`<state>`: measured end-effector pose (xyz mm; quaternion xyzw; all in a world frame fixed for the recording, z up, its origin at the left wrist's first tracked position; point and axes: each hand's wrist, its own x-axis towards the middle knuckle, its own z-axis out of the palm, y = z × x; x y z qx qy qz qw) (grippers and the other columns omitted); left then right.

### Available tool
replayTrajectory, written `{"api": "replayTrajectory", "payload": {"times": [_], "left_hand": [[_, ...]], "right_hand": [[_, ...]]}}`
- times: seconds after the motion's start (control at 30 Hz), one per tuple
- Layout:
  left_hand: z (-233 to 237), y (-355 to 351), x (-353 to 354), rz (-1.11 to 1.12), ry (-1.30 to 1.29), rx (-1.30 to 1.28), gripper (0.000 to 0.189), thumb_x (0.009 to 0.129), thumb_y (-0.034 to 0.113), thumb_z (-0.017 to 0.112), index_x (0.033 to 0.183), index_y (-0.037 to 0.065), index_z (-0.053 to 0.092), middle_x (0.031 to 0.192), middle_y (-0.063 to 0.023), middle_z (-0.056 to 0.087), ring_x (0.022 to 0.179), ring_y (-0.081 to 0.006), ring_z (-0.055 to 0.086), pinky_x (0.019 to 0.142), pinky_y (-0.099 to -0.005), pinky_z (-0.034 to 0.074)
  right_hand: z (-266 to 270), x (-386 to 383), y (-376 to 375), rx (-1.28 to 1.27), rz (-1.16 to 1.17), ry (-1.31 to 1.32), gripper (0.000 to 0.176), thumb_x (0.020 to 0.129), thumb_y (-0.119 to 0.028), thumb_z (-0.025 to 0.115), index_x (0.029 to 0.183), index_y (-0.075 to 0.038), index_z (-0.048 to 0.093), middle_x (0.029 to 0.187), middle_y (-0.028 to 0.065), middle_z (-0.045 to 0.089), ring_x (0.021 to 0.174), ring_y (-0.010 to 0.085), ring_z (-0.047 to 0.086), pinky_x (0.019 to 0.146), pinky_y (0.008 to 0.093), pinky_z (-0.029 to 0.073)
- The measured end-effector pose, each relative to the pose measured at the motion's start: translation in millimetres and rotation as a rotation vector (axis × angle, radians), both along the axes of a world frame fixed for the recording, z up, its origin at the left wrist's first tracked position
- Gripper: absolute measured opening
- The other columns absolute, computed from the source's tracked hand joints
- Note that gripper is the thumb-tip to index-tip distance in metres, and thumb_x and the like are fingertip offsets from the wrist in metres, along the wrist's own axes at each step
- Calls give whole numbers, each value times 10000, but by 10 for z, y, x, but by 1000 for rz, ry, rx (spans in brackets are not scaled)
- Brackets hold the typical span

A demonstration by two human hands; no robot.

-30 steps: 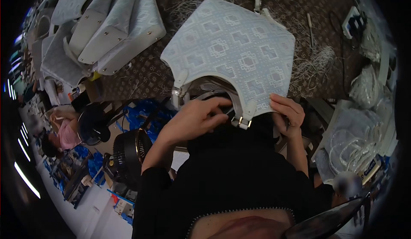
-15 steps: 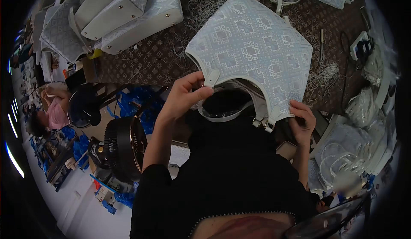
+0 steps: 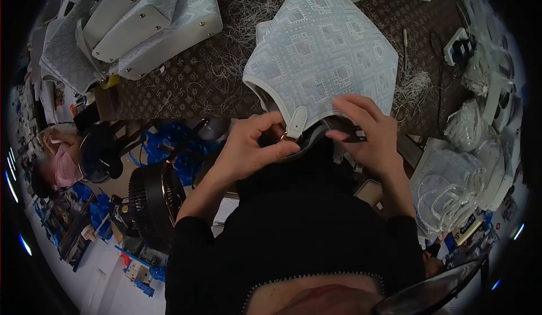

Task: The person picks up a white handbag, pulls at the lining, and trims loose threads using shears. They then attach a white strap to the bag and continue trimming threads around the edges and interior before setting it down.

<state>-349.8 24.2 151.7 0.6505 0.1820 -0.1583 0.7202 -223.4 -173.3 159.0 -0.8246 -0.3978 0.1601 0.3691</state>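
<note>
Handbag (image 3: 322, 49), left hand (image 3: 248, 148) fingers pinching strap tab (image 3: 296, 122), right hand (image 3: 370, 134) gripping its edge

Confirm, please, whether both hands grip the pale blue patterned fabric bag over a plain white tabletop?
Not quite: the head view shows a dark brown patterned tabletop, not plain white. The left hand and right hand do both grip the pale blue patterned fabric bag.

Both black-sleeved arms bending inward, left hand (image 3: 254, 145) pinching thumb against forefinger, right hand (image 3: 367, 131) curling its fingers down, knuckles facing up
</note>
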Motion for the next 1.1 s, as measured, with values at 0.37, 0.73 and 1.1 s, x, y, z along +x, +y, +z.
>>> {"api": "replayTrajectory", "payload": {"times": [0.37, 0.73, 1.1], "left_hand": [[209, -240, 325, -86, -378, -156, 372, 783, 89, 533, 1142, -4, 517, 711, -76, 627, 522, -120, 556, 488, -235, 426], [219, -270, 410, -101, -290, -44, 270, 801, 127, 571, 1039, 1, 582, 896, -175, 561, 664, -257, 600, 554, -304, 483], [122, -186, 301, -177, -27, -143, 178, 834, 139, 602, 948, 6, 634, 772, -99, 644, 612, -140, 627, 522, -234, 494]], "right_hand": [[-311, 166, -362, 304, -32, -148, 359, 601, 65, 596, 945, -23, 650, 945, 133, 614, 789, 220, 612, 684, 257, 486], [-352, 138, -400, 390, -80, -75, 322, 628, 63, 606, 938, -11, 647, 955, 153, 613, 789, 208, 614, 667, 258, 487], [-299, 79, -202, 338, -20, -98, 378, 569, 68, 674, 921, -70, 662, 942, 96, 632, 778, 189, 635, 626, 253, 513]]}}
